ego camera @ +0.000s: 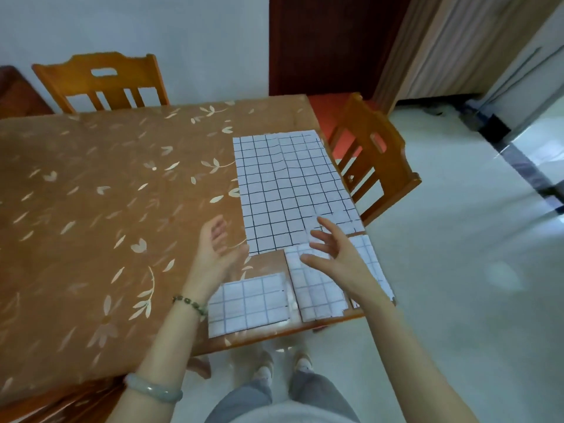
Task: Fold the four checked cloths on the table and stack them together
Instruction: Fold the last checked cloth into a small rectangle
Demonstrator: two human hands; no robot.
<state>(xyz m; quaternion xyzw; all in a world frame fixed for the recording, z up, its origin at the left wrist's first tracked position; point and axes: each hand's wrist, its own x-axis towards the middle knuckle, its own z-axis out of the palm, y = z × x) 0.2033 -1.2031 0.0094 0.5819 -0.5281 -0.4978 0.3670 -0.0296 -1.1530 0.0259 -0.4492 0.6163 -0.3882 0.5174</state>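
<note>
Table under a brown cover printed with pale leaves. Two orange-brown wooden chairs: far chair against the pale wall, side chair at the table's right end. Dark red-brown door behind. Pale glossy floor — dark strip crossing it at right. Light soft, even.

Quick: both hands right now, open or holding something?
Left hand: open, holds nothing.
Right hand: open, fingers spread over a folded checked cloth, gripping nothing.

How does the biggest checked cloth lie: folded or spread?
Spread. The biggest checked cloth lies flat on the table, many grid squares showing across it.
</note>
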